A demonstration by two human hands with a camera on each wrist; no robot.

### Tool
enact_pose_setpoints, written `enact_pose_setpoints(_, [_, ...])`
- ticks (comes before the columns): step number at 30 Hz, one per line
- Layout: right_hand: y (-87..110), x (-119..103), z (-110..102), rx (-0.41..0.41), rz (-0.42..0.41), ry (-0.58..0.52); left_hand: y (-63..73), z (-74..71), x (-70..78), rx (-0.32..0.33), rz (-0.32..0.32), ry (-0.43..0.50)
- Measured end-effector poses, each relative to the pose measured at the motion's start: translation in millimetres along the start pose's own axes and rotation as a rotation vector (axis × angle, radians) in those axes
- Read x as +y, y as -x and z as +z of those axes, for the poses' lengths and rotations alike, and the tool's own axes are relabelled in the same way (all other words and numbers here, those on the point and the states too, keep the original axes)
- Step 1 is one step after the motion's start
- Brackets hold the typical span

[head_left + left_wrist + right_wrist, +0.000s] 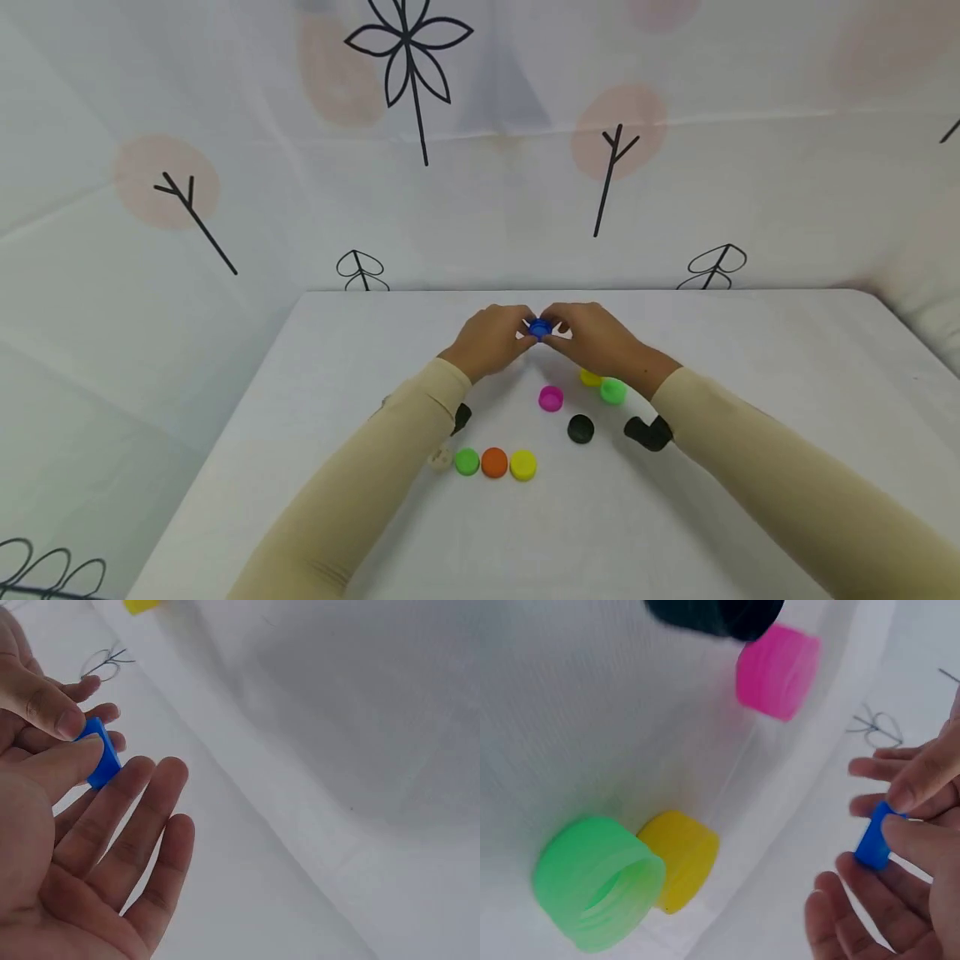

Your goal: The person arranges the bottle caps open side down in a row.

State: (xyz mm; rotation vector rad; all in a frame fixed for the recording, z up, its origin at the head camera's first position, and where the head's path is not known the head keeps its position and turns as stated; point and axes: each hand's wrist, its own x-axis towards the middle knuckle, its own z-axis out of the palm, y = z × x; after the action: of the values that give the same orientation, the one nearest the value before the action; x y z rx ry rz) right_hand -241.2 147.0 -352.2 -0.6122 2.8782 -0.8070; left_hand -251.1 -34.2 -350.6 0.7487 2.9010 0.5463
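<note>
White cloth printed with black line-drawn trees and pale pink discs forms the backdrop across the upper half of the head view, and a white worktop (750,400) fills the lower half. Both hands meet at the centre of the frame, above the far part of the worktop. The left hand (489,340) and the right hand (592,337) each pinch a blue cap (539,328) between thumb and fingertips; the cap is held in the air between them, clear of the surface. In the left wrist view the blue cap (101,754) sits at the upper left, gripped at its edge, while the other fingers of the left hand lie straight and spread. In the right wrist view the blue cap (875,838) appears at the right edge, clamped between fingertips. Just below the right hand lie a yellow cap (589,378) and a green cap (612,391), touching or nearly so. A pink cap (551,398) lies below centre, with a black cap (581,428) to its lower right. Lower in the frame a row runs left to right: a whitish cap (441,458), partly hidden by the left sleeve, then a second green cap (467,461), an orange cap (493,462) and a second yellow cap (522,465), set side by side.
</note>
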Motion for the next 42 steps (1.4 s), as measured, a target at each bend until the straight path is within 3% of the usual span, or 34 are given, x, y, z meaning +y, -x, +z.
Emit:
enact_pose_setpoints(13, [55.1,-23,-4,0.222,-0.1,-0.093,57.7,-11.1,18.4,0.227,0.141,0.068])
enact_pose_setpoints(26, [101.9,-45,7,0.301,-0.149,-0.219,106.8,-7.3,29.0,0.35,0.291,0.053])
enact_pose_setpoints(34, [118.7,-46,18,0.308,-0.105,-0.281,120.1,1.4,30.8,0.44,0.374,0.042])
enact_pose_setpoints(42, [122.4,-42,23,0.29,-0.08,-0.316,121.0,10.5,30.3,0.413,0.387,0.048])
